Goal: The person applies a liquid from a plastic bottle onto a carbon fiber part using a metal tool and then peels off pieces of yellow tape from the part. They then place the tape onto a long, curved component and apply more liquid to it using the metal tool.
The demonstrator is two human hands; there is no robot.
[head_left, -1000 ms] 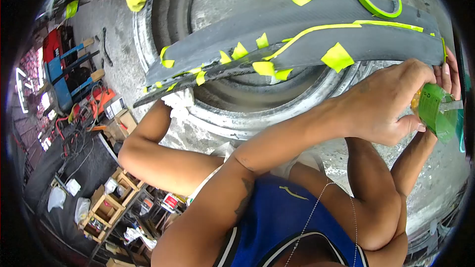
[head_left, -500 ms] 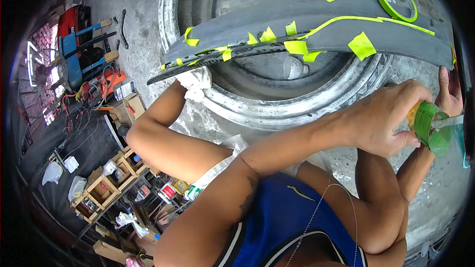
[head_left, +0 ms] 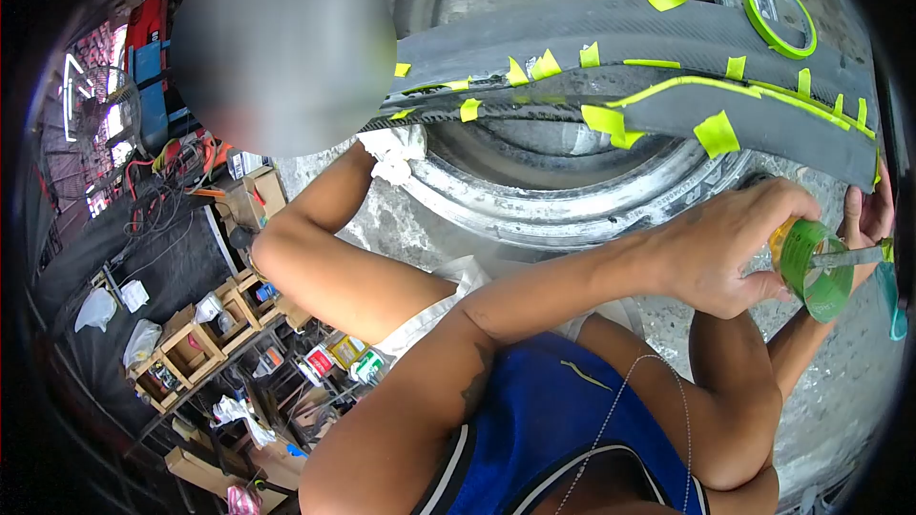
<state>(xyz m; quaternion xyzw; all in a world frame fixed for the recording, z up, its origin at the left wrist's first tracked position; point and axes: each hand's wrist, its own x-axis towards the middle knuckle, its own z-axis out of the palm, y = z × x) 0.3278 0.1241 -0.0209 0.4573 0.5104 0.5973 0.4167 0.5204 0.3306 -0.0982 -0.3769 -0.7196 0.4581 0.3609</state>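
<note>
My left hand is closed around a roll of green tape, thumb below and fingers over the top. A pale strip runs from the roll toward the right. At the right edge of view, my right hand grips the near right corner of a long dark panel; some of its fingers are hidden behind the panel end. The panel has a woven pattern and carries a yellow-green tape line and several short tabs. Another yellow-green tape roll lies on its far side.
The panel lies across a dusty tyre on the grey floor. A white cloth is beside my left knee. A blurred round patch hides the upper left. Wooden crates, tins and cables are at left.
The panel's right end now sits lower and is tilted differently, showing tabs along the tape line. My left hand and its roll have shifted slightly left and down. The blurred patch has appeared.
</note>
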